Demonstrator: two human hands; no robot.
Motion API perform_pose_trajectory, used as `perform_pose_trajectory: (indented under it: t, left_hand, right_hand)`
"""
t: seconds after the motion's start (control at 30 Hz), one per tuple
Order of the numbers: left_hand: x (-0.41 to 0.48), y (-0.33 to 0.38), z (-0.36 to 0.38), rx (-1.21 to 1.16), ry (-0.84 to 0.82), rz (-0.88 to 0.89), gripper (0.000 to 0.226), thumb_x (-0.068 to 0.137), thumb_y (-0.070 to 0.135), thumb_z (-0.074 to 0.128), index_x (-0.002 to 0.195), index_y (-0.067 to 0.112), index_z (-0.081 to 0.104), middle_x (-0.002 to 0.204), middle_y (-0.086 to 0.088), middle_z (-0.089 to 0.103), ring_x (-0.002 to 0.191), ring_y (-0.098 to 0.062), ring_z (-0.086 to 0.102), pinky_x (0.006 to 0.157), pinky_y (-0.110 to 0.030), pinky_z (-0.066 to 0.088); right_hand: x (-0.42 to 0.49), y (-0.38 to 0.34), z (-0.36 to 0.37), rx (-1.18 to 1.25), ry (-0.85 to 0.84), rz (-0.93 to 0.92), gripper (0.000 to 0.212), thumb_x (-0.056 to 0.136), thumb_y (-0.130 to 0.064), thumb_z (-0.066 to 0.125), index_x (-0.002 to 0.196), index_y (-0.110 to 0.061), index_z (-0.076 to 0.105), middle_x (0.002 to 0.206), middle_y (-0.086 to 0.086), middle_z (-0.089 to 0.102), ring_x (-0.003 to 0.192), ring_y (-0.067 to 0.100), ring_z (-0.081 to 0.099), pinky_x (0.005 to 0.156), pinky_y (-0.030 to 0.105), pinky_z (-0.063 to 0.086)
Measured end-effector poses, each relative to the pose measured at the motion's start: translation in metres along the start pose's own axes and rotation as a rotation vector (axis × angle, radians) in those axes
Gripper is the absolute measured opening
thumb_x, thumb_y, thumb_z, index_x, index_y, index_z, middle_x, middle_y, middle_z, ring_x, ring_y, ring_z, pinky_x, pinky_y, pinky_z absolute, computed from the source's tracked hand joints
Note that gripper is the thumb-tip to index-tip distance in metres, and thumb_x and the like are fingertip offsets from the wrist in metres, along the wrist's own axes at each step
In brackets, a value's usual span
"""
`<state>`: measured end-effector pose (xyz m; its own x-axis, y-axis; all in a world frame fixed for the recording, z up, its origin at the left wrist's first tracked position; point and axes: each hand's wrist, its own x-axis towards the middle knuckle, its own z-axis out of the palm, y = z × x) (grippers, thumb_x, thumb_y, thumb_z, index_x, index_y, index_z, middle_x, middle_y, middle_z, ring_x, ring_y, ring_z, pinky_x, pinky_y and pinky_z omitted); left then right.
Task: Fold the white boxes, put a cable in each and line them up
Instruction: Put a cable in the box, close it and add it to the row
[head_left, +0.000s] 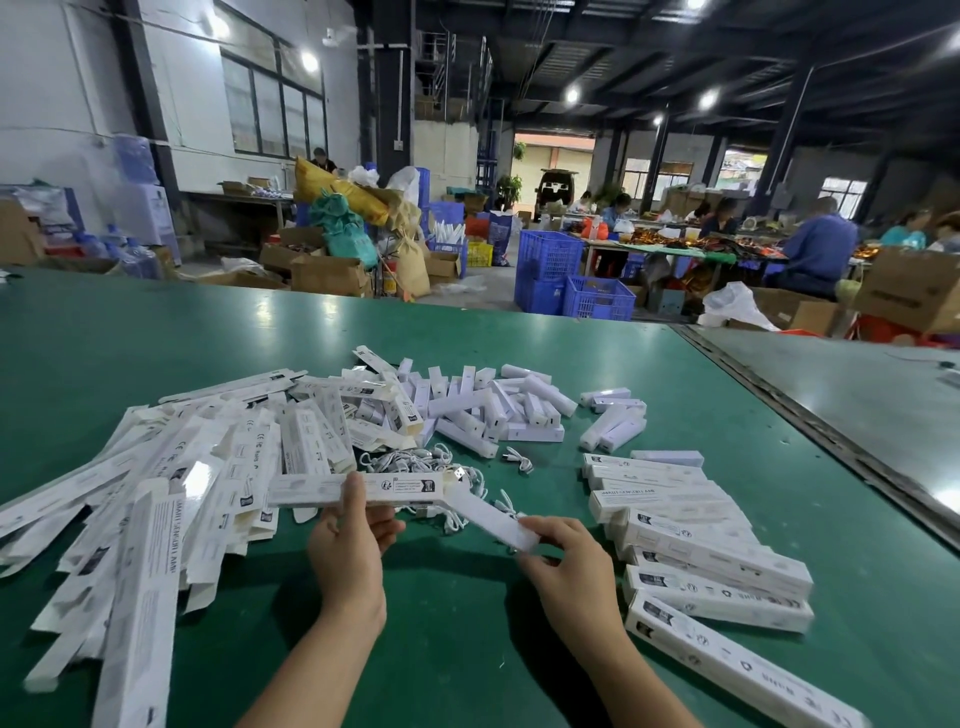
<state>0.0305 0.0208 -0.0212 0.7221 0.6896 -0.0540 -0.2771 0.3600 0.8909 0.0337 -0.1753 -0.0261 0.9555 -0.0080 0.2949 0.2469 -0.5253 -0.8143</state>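
Note:
My left hand (349, 535) grips a long white printed box (358, 488) held level above the green table (467, 623), thumb on its front face. My right hand (558, 551) pinches the near end of a plain white bar-shaped piece (488, 514) whose far end meets the box's open right end. A white cable plug (460, 473) shows at that opening. Loose white cables (436, 460) lie just behind the box. Flat unfolded boxes (156, 499) are heaped at the left. Filled boxes (696, 545) lie side by side in a row at the right.
A heap of small white bar pieces (493, 405) lies at the table's middle back. A second grey table (857, 395) adjoins on the right across a dark seam. Blue crates (571, 286), cartons and seated people are beyond the far edge.

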Motion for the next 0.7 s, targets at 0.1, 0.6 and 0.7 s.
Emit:
perform_pose_trajectory:
  t: [0.1,0.6,0.7]
  left_hand:
    - [0.002,-0.001,-0.003,0.02,0.002,0.02,0.031,0.097,0.04,0.057,0.085,0.012,0.059,0.07,-0.006,0.065,0.051,-0.011,0.063,0.057,-0.028,0.05]
    - [-0.004,-0.005,0.003,0.113,-0.103,0.025,0.035,0.095,0.037,0.061,0.078,0.008,0.054,0.062,-0.004,0.057,0.055,-0.018,0.061,0.061,-0.033,0.052]
    - [-0.008,-0.008,0.006,0.157,-0.144,0.039,0.035,0.095,0.037,0.062,0.077,0.008,0.057,0.061,-0.005,0.06,0.062,-0.024,0.06,0.062,-0.035,0.052]
  right_hand:
    - [0.0,-0.001,-0.001,-0.007,-0.01,-0.019,0.033,0.081,-0.003,0.07,0.107,-0.022,0.073,0.101,-0.021,0.059,0.092,-0.025,0.05,0.071,-0.004,0.036]
    - [-0.006,-0.01,0.002,0.035,-0.059,-0.041,0.038,0.079,0.001,0.069,0.101,-0.03,0.074,0.101,-0.015,0.06,0.087,-0.009,0.061,0.075,0.001,0.042]
    - [-0.009,-0.015,0.005,0.149,-0.002,-0.034,0.044,0.076,-0.003,0.077,0.092,-0.042,0.065,0.097,-0.015,0.064,0.093,-0.009,0.061,0.077,0.004,0.046]
